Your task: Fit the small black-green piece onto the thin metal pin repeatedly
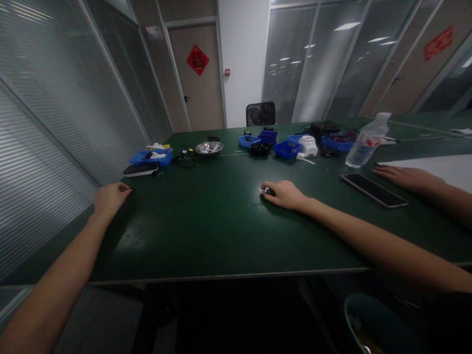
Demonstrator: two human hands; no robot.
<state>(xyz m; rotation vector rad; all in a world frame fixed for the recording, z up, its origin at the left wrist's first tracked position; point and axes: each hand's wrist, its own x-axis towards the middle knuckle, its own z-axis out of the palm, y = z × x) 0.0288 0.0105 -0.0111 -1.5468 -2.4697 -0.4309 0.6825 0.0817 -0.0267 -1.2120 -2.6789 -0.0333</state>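
Note:
My left hand (110,197) rests at the left side of the green table (199,226). Its thumb and fingers are pinched on a small dark piece (132,190), too small to name. Near the middle of the tabletop, my right hand (284,194) is closed around a small screwdriver (270,191). The thin metal shaft points left, while the fingers partly cover the dark handle. A wide stretch of tabletop lies between the two hands.
Blue bins (285,149), a metal bowl (209,148) and cables line the far side. Right of my right hand lie a phone (374,190), a water bottle (368,140) and another person's hand (409,178). A bin (354,314) stands below the table edge.

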